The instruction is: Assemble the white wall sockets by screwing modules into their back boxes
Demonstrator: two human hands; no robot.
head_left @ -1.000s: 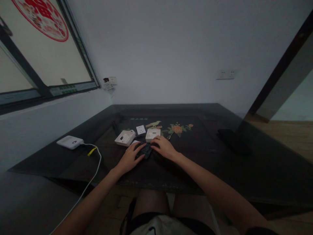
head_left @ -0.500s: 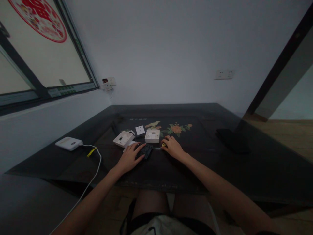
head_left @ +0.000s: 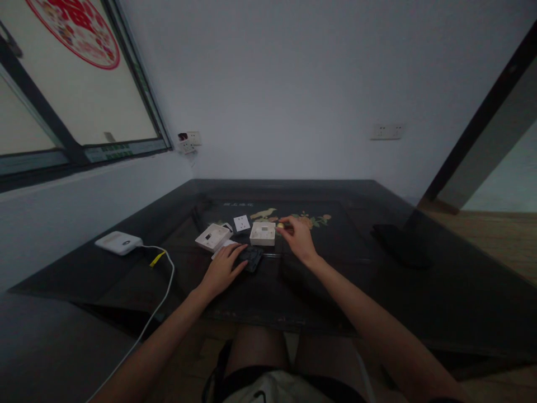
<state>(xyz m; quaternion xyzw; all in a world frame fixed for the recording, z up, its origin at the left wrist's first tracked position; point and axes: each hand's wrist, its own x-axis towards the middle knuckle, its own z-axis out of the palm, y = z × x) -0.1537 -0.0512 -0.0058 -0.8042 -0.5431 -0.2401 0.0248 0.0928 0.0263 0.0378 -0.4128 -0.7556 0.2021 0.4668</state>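
Observation:
My left hand (head_left: 222, 268) lies on the tabletop with its fingers spread, thumb and fingertips at the left edge of a dark square plastic piece (head_left: 252, 259). Pinched in the fingertips of my right hand (head_left: 298, 238) is a small yellow object (head_left: 280, 225), mostly covered; its kind is unclear. Those fingers are just right of a white square socket back box (head_left: 263, 235), open side up. A second white back box (head_left: 213, 238) lies tilted to the left. Behind and between them is a white-faced socket (head_left: 241, 224). A flat white plate (head_left: 223, 248) shows partly beyond my left hand.
On the left of the dark glossy table (head_left: 327, 302) lies a white device (head_left: 118, 242) with a white cable (head_left: 169, 280) running off the front edge. A flat black item (head_left: 400, 246) lies at the right. Wall and window border the table.
My right hand has risen and moved away from me with the small yellow object, to beside the right side of the back box. My left hand has barely shifted. The view has tilted slightly.

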